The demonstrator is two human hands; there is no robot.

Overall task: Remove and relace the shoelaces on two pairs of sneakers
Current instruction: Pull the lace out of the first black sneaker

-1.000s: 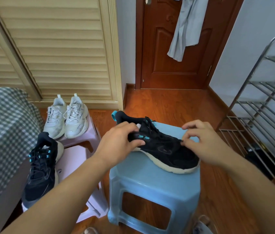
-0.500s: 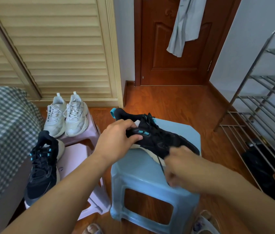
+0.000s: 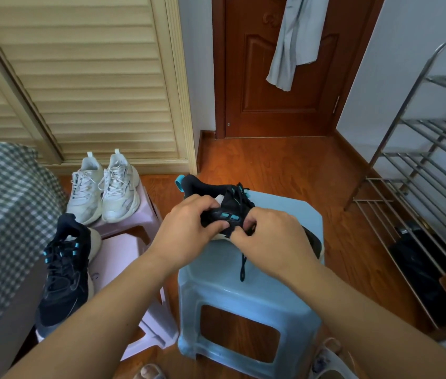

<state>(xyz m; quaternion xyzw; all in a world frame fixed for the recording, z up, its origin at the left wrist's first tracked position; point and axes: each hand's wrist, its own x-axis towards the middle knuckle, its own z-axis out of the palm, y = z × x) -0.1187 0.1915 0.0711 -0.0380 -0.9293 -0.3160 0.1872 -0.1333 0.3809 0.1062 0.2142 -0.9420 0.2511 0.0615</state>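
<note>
Head cam: black sneaker [image 3: 232, 212] at frame center on blue stool [image 3: 249, 291]. L hand [image 3: 186, 228] grips its side near the eyelets; R hand [image 3: 273, 242] pinches black lace [image 3: 242, 266], end dangling over the seat. Second black sneaker [image 3: 63, 272] lower left; white pair [image 3: 104, 187] on pink stool [image 3: 145, 214] w/ laces in.

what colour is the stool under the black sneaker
Light blue stool, seen best in the head view.
</note>
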